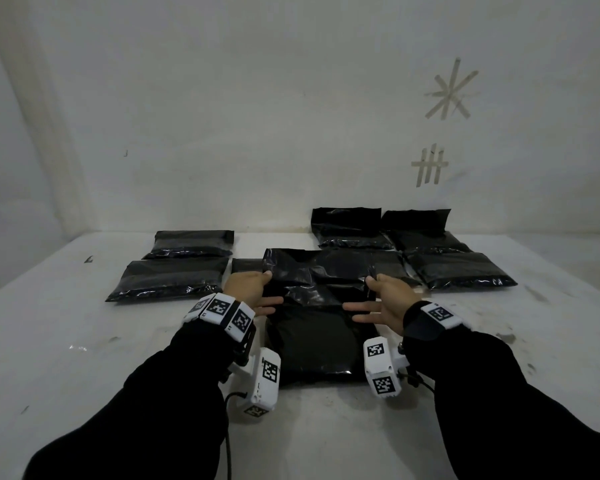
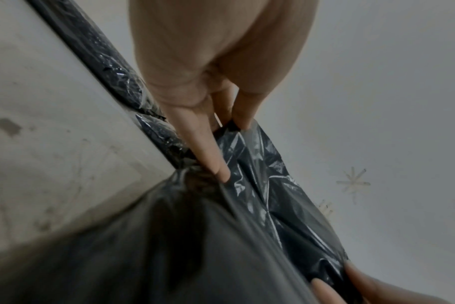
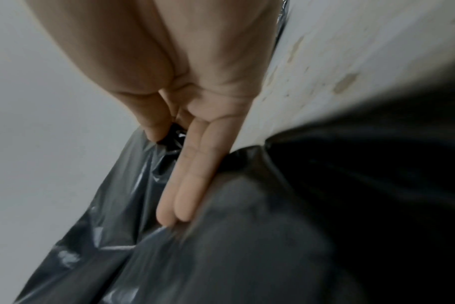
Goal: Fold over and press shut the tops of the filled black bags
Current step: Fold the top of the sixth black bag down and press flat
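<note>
A filled black bag [image 1: 317,344] lies flat on the white table [image 1: 84,358] in front of me. Its crinkled top flap [image 1: 321,271] stands raised at the far end. My left hand [image 1: 269,289] pinches the flap's left edge between thumb and forefinger [image 2: 243,117], while its other fingers [image 2: 208,152] lie straight along the bag. My right hand [image 1: 364,296] pinches the right edge [image 3: 169,133] the same way, its straight fingers [image 3: 185,185] resting against the plastic. The pinched corners themselves are hidden by the fingers.
Two flat, folded black bags [image 1: 191,242] [image 1: 170,278] lie at the left. Several more [image 1: 347,226] [image 1: 420,226] [image 1: 461,271] sit at the back right, two with upright tops against the wall [image 1: 257,133]. Another bag [image 1: 385,266] lies just behind the flap.
</note>
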### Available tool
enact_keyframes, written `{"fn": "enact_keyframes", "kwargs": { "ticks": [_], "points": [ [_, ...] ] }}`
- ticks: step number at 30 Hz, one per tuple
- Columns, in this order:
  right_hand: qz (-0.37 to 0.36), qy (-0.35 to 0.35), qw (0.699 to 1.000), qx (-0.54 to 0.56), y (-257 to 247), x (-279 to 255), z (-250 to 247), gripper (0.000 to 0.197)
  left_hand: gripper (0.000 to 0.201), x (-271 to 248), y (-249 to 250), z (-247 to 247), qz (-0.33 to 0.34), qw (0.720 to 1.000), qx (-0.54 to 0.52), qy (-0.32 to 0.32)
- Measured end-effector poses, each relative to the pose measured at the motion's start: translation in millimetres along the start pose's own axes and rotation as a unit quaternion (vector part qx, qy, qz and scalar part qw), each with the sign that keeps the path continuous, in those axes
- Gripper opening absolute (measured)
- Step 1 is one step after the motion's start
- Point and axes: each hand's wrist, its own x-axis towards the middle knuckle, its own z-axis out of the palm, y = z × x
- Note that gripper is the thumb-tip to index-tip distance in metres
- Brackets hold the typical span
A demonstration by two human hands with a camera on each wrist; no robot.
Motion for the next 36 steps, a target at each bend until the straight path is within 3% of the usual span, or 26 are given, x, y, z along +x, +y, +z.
{"fn": "enact_keyframes", "kwargs": {
  "ticks": [3, 6, 10, 15, 19, 23, 25, 29, 33, 36],
  "points": [
    [0.01, -0.006, 1.0, 0.005, 5, -1, -2, 0.013, 0.033, 2, -3, 0, 0.001, 1.0, -0.001, -0.009],
    [0.004, -0.011, 1.0, -0.004, 4, -2, -1, 0.036, 0.034, 3, -4, -3, -0.003, 1.0, -0.003, -0.015],
    [-0.024, 0.005, 0.999, -0.041, -3, -6, 6, 0.015, 0.036, 1, -3, -6, -0.006, 1.0, 0.004, -0.015],
    [-0.006, 0.003, 1.0, 0.011, 8, -11, 7, 0.021, 0.015, -2, -1, -11, -0.009, 0.998, 0.049, -0.028],
    [-0.011, 0.001, 1.0, 0.009, 12, -15, 6, 0.016, 0.018, -2, 0, -10, -0.015, 0.997, 0.071, -0.027],
    [-0.049, 0.016, 0.998, -0.027, 5, -13, 6, 0.028, 0.037, -2, 1, -7, -0.014, 0.998, 0.064, -0.021],
    [-0.063, 0.032, 0.997, -0.029, 2, -12, 6, 0.02, 0.04, -3, -1, -8, -0.012, 0.998, 0.051, -0.017],
    [-0.054, 0.032, 0.998, -0.011, 6, -11, 5, 0.028, 0.041, -4, -4, -10, 0.008, 0.999, 0.037, -0.01],
    [-0.053, 0.02, 0.998, -0.012, 4, -12, 6, 0.036, 0.024, -7, -3, -10, 0.033, 0.998, 0.047, -0.014],
    [-0.061, 0.011, 0.998, -0.023, 1, -10, 7, 0.023, 0.016, -8, -3, -11, 0.048, 0.997, 0.052, -0.013]
  ]
}}
